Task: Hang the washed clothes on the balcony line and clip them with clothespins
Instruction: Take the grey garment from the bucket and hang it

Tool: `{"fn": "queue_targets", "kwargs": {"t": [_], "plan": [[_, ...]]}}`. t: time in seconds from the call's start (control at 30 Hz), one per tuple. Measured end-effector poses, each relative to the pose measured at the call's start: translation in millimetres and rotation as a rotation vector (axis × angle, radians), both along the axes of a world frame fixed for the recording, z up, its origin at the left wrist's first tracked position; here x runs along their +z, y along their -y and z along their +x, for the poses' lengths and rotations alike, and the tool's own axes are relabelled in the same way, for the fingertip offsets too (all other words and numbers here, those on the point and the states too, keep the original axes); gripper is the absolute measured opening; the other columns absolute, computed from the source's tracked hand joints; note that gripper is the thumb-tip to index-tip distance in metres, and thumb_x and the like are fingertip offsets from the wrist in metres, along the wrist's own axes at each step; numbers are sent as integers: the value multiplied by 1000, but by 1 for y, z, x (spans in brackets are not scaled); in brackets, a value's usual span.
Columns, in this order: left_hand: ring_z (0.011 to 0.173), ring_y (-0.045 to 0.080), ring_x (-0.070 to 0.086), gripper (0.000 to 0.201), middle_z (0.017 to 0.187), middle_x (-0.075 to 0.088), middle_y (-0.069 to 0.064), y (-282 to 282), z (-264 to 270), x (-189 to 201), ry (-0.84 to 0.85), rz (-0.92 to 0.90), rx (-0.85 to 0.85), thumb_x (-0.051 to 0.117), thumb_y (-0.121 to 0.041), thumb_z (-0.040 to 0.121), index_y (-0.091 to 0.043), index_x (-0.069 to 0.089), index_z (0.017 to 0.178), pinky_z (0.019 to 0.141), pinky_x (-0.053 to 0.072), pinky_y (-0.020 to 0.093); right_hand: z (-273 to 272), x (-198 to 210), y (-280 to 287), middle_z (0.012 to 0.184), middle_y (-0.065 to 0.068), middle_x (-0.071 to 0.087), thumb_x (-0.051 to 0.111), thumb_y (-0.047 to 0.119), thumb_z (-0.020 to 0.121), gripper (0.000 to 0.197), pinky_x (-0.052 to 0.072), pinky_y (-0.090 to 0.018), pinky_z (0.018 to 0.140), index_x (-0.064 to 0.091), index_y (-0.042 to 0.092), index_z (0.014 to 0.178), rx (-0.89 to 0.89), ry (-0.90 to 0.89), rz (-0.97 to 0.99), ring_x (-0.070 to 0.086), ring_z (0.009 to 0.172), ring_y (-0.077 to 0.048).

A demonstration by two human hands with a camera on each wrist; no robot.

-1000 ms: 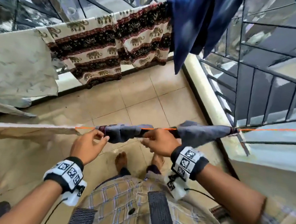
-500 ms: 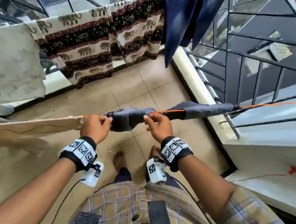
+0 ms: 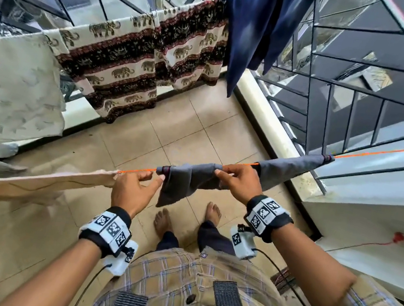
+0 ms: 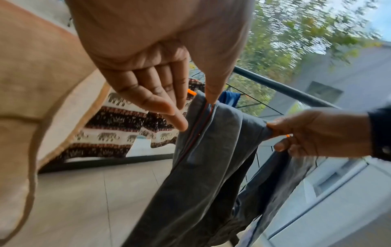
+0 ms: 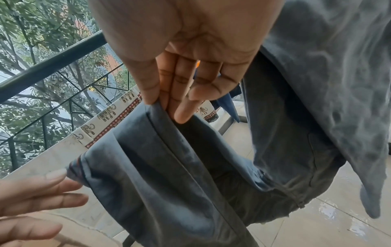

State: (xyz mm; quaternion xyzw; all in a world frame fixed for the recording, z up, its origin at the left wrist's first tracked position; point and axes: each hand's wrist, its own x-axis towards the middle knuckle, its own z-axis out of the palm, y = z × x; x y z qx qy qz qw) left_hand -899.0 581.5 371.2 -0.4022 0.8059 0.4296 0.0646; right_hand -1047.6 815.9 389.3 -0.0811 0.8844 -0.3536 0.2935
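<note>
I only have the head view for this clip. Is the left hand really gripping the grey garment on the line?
Observer: No. The left wrist view shows the left hand with straight fingers. Only its thumb tip touches the grey garment, at the red-stitched hem.
Operator: And the right hand?
Observer: The right wrist view shows the right hand pinching a fold of the garment between thumb and fingers.
Operator: Any clothespin hidden in a palm?
Observer: None shows in either palm.

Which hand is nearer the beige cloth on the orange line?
Left. The left hand is right beside the beige cloth; the right hand pinches the grey garment farther along.
</note>
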Motion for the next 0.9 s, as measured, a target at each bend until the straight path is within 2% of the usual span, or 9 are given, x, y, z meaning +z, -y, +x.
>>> {"fn": "queue_targets", "kwargs": {"t": [0.03,0.1,0.17,0.33,0.5,0.6,0.7,0.8,0.9], "plan": [[94,17,73,50,99,77,-2,-2,-1,-2,-40,76,30,73,-60,74,-18,78,100,94,56,39,-2,3,-1,66,2,71,67,48,83,28,59,-43,73,76,21,81,20,12,-14,70,69,-14],[76,14,75,22,78,76,-9,-7,-8,0,-58,211,110,81,-50,74,-29,74,78,86,59,39,-5,8,-1,67,-2,71,68,41,86,25,58,-47,73,75,18,79,59,40,-47,70,70,-18],[67,13,74,19,63,73,-9,-9,-13,-1,-74,236,138,83,-41,76,-34,71,63,80,59,37,-6,9,-2,71,-4,72,69,39,87,25,59,-47,73,76,16,81,82,66,-79,71,72,-20],[70,20,72,17,66,73,-1,0,-3,-4,-114,172,26,75,-34,86,-21,77,75,73,55,33,-14,11,-9,77,-4,75,69,34,88,21,61,-40,77,77,15,87,33,98,-118,73,75,-15],[67,14,73,9,69,73,-17,11,20,-2,-110,296,114,70,-22,92,-26,76,86,51,51,19,-20,18,-18,69,11,73,72,24,88,11,52,-22,65,78,15,89,67,114,-130,72,68,-10],[63,9,71,14,79,74,-5,10,24,8,-89,357,132,68,-16,92,-24,74,83,45,48,18,-20,18,-24,68,10,73,73,25,87,8,53,-20,64,78,18,86,90,83,-157,72,67,-11],[65,16,71,15,89,75,4,10,24,9,-22,338,86,69,-22,92,-25,74,78,53,54,25,-16,11,-29,67,4,73,71,30,88,13,53,-25,62,78,19,83,223,50,-94,70,63,-9],[67,18,71,21,70,74,-5,11,22,8,26,107,33,66,-43,85,-32,74,69,70,59,38,-12,5,-27,62,3,71,70,30,89,17,51,-26,58,76,20,76,294,-27,-30,66,58,-7],[71,13,68,19,69,70,-14,2,12,24,-10,-85,-6,70,-45,84,-32,72,70,73,57,34,-12,2,-19,67,2,72,69,31,89,20,56,-31,63,72,29,69,223,15,-29,70,60,-8]]}}
